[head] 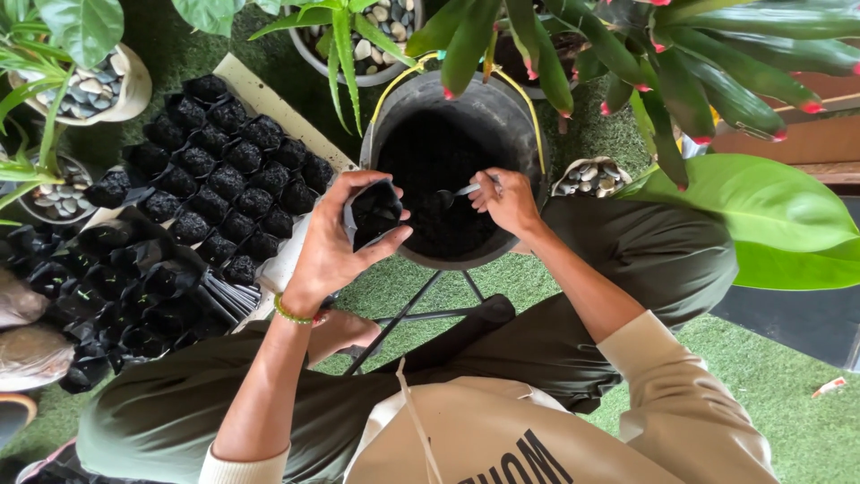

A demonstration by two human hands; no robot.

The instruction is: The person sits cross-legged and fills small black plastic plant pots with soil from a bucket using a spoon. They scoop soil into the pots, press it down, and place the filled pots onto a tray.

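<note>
The left hand (336,246) is wrapped around a small black nursery bag (374,213), thumb on one side and fingers curled over the open mouth, holding it upright at the near left rim of a large black bucket (528,134) filled with dark soil (439,152). Just to the right of that grip, the right hand (509,202) pinches the handle of a small metal spoon (452,194), whose bowl lies on the soil close beside the bag's mouth. Left of the held bag, a tray (269,99) carries rows of filled black bags (224,179), and nearer the person lie empty black bags (116,296) in a loose heap. Pebble-topped plant pots (125,90) stand beyond, on green artificial turf (770,376).
</note>
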